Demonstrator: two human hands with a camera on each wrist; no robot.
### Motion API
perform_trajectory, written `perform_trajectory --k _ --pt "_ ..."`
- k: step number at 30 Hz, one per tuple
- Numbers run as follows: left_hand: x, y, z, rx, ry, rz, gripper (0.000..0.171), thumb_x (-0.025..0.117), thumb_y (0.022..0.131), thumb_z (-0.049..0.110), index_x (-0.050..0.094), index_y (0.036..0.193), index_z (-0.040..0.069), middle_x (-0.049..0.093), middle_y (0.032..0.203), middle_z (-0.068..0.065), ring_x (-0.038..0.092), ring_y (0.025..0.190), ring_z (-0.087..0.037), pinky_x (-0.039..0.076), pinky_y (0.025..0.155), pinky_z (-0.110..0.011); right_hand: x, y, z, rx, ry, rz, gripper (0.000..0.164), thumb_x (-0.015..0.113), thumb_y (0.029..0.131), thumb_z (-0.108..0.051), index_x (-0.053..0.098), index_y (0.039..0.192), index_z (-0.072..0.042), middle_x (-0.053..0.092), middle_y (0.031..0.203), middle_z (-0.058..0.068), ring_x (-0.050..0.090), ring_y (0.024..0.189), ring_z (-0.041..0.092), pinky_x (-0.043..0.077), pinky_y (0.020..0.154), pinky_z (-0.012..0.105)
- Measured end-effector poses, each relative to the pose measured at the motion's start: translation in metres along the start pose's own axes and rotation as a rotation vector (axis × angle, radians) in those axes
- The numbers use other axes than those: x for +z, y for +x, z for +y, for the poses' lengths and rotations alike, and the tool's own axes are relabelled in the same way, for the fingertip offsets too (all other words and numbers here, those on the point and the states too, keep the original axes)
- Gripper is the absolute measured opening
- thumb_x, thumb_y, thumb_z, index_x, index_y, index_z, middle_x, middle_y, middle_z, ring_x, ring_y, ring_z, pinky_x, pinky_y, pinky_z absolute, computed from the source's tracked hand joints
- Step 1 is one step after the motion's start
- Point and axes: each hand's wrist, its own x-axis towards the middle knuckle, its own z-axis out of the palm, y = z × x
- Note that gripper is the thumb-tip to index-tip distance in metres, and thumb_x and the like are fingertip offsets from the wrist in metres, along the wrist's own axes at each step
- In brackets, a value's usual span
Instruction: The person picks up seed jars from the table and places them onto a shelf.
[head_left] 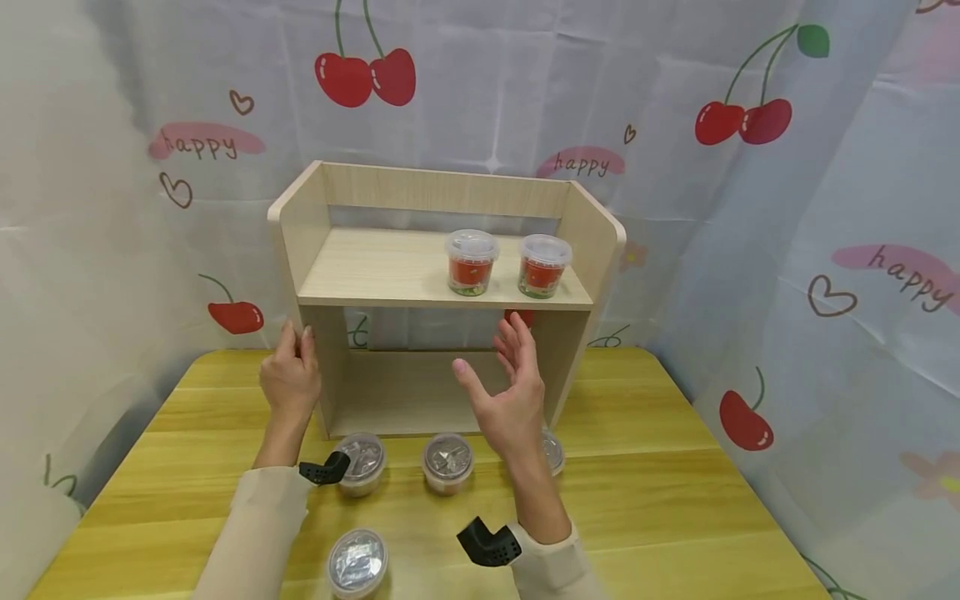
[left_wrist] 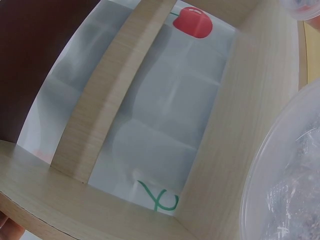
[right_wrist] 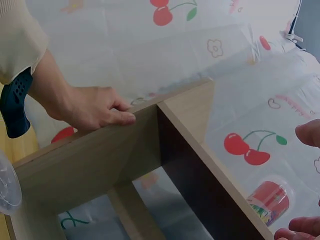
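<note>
A pale wooden two-tier shelf stands on the table. My left hand grips the front edge of its left side panel; the right wrist view shows that hand with the thumb along the panel. In front of the lower compartment, my right hand is held up, fingers spread and nothing in it. Two clear lidded cups with red and green contents, one left and one right, stand on the upper board's right half. The right wrist view catches one such cup near my right fingers.
Several lidded cups stand on the yellow wood-grain table before the shelf: a left cup, a middle cup, a right cup partly behind my right wrist, and a nearer cup. A cherry-print cloth hangs behind.
</note>
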Motion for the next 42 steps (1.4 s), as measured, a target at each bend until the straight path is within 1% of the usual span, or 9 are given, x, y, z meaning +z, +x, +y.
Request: perform_trajectory --k 3,8,13,19,22,26,33,38,42 --pt "0.002 -0.001 -0.001 -0.002 0.002 -0.011 0.020 0.059 0.098 0.015 0.060 0.102 -0.004 0.046 0.055 -0.016 0.038 0.045 -0.029 0.030 0.045 -0.046 -0.003 -0.005 0.003 -0.007 0.019 -0.004 0.080 0.077 0.084 -0.020 0.033 0.151 -0.008 0.047 0.146 0.012 0.050 0.128 0.027 0.038 0.106 0.042" --pt "0.003 0.000 -0.003 0.003 -0.001 -0.022 0.024 0.054 0.101 0.021 0.054 0.091 -0.002 0.044 0.054 -0.016 0.041 0.044 -0.037 0.029 0.044 -0.045 -0.006 -0.014 0.005 -0.036 0.048 -0.035 0.081 0.078 0.084 -0.026 0.035 0.150 -0.008 0.048 0.145 0.011 0.050 0.128 0.026 0.039 0.106 0.041" --pt "0.002 0.000 -0.003 0.015 0.000 -0.025 0.028 0.052 0.102 0.023 0.051 0.088 -0.001 0.044 0.054 -0.016 0.040 0.043 -0.036 0.027 0.044 -0.043 -0.006 -0.024 0.005 -0.089 0.046 -0.085 0.082 0.078 0.084 -0.035 0.036 0.150 -0.007 0.049 0.145 0.010 0.051 0.128 0.025 0.039 0.105 0.041" --pt "0.003 0.000 -0.004 0.016 -0.007 -0.028 0.028 0.052 0.102 0.022 0.050 0.086 -0.001 0.043 0.054 -0.016 0.039 0.043 -0.034 0.026 0.044 -0.042 -0.004 -0.031 0.008 -0.131 0.055 -0.112 0.082 0.078 0.084 -0.032 0.036 0.150 -0.006 0.049 0.144 0.011 0.051 0.128 0.026 0.040 0.104 0.043" --pt "0.003 0.000 -0.006 0.014 -0.005 -0.022 0.026 0.053 0.101 0.020 0.051 0.086 -0.001 0.043 0.054 -0.015 0.039 0.043 -0.034 0.026 0.044 -0.041 -0.004 -0.034 0.010 -0.132 0.055 -0.130 0.083 0.077 0.084 -0.033 0.036 0.150 -0.006 0.049 0.145 0.011 0.051 0.128 0.027 0.041 0.103 0.043" --pt "0.004 0.000 -0.006 0.012 -0.005 -0.024 0.026 0.054 0.101 0.019 0.049 0.084 0.000 0.042 0.054 -0.015 0.039 0.043 -0.034 0.026 0.044 -0.041 -0.003 -0.041 0.012 -0.111 0.039 -0.173 0.085 0.076 0.084 -0.041 0.034 0.151 -0.008 0.048 0.146 0.008 0.050 0.129 0.025 0.041 0.104 0.042" --pt "0.004 0.000 -0.004 0.017 -0.012 -0.029 0.023 0.054 0.101 0.019 0.054 0.092 -0.002 0.043 0.055 -0.015 0.040 0.043 -0.033 0.026 0.044 -0.041 -0.001 -0.053 0.017 -0.123 0.013 -0.220 0.085 0.076 0.084 -0.042 0.035 0.151 -0.008 0.050 0.144 0.010 0.052 0.126 0.028 0.045 0.099 0.043" --pt "0.004 0.001 -0.005 0.016 -0.013 -0.026 0.025 0.054 0.101 0.019 0.052 0.087 -0.001 0.042 0.054 -0.015 0.040 0.043 -0.033 0.026 0.044 -0.041 0.001 -0.060 0.021 -0.118 0.017 -0.257 0.087 0.074 0.083 -0.051 0.037 0.150 -0.009 0.052 0.142 0.009 0.053 0.125 0.026 0.045 0.099 0.042" --pt "0.003 0.002 -0.005 0.013 -0.014 -0.020 0.024 0.055 0.100 0.018 0.051 0.086 -0.001 0.042 0.054 -0.014 0.040 0.043 -0.033 0.026 0.044 -0.041 0.003 -0.063 0.025 -0.128 0.038 -0.294 0.088 0.076 0.082 -0.049 0.037 0.150 -0.008 0.052 0.141 0.010 0.054 0.124 0.027 0.045 0.098 0.043"
